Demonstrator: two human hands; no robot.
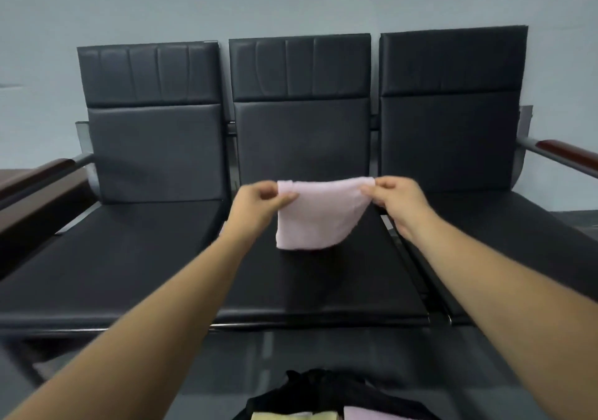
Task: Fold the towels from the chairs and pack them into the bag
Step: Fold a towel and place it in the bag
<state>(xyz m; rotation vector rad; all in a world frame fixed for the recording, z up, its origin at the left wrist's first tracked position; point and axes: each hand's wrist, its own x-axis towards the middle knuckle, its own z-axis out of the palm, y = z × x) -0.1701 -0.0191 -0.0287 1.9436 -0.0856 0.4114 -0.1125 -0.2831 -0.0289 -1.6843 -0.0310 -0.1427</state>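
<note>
both hands (326,198) pinch the towel (315,215) by its top corners; soft, light, limp, best held at the corners

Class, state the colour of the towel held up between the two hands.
Pale pink towel, plain with no pattern; the head view shows it best.

Small pink towel (318,212) is folded over and hangs in the air just above the middle seat of the three black padded chairs (301,134), pinched at both top corners. The black bag (323,387) sits open in front of them, with a yellowish towel (281,415) and a second pink towel (365,414) folded inside.
</note>
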